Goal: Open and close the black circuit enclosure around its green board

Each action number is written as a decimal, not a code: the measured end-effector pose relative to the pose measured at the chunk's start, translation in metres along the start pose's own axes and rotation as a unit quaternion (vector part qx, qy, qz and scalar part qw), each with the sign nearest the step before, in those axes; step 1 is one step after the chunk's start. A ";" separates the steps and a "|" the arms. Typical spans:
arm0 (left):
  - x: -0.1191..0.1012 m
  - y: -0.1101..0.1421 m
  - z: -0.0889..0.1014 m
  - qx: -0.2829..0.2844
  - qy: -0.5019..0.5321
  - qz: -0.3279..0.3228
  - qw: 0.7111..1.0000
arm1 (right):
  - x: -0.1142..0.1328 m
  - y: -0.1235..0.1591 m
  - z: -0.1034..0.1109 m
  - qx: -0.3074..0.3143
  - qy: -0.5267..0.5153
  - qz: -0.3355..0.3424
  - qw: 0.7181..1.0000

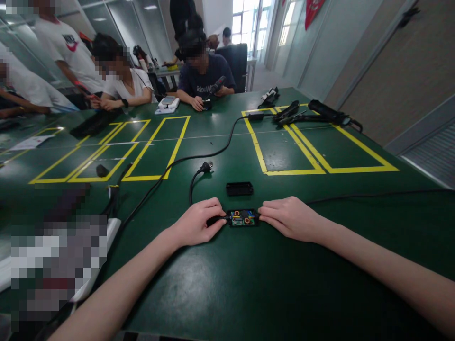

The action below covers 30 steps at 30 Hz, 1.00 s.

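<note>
In front of me on the green table lies a small black plastic case [243,218], its circuit board with copper coils and coloured wires facing up. My left hand [199,220] pinches the black cable where it enters the case's left end. At the opposite end, my right hand [289,219] has its fingers closed around the cable exit; the exact grip spot is partly hidden by the fingertips. Just beyond the case rests a separate black cover [239,189], hollow side up. From my left hand the cable curves away to a black power plug [206,166].
Yellow tape [295,172] marks rectangles on the table. Another black cable [199,156] crosses to a bundle of black tools [313,112] at the far right. A blurred white-edged object [113,232] lies at left. Across the table a person in dark clothing [208,71] holds a tool.
</note>
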<state>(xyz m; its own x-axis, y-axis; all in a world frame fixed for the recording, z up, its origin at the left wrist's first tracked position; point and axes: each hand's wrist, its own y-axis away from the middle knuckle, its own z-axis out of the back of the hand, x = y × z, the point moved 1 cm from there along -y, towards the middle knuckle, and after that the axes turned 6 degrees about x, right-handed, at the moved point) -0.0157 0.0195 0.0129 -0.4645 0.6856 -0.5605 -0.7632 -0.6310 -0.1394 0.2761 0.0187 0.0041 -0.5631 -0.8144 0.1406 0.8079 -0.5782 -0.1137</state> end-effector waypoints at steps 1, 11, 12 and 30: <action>-0.001 0.000 0.000 -0.003 -0.010 -0.002 1.000 | 0.001 0.000 0.000 -0.007 0.011 0.001 1.000; -0.003 -0.002 -0.001 -0.011 -0.059 -0.015 0.998 | 0.001 -0.003 0.000 -0.059 -0.003 -0.002 0.998; -0.003 -0.002 -0.001 -0.011 -0.062 -0.016 0.998 | 0.000 -0.004 0.000 -0.061 -0.007 -0.009 0.998; -0.004 -0.005 -0.006 -0.038 -0.136 -0.013 0.990 | -0.012 -0.003 -0.004 -0.130 -0.116 -0.121 0.977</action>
<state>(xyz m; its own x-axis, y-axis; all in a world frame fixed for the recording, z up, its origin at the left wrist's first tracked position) -0.0077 0.0174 0.0111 -0.5571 0.7674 -0.3173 -0.7449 -0.6307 -0.2175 0.2798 0.0300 -0.0017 -0.6525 -0.6367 0.4109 0.5678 -0.7699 -0.2914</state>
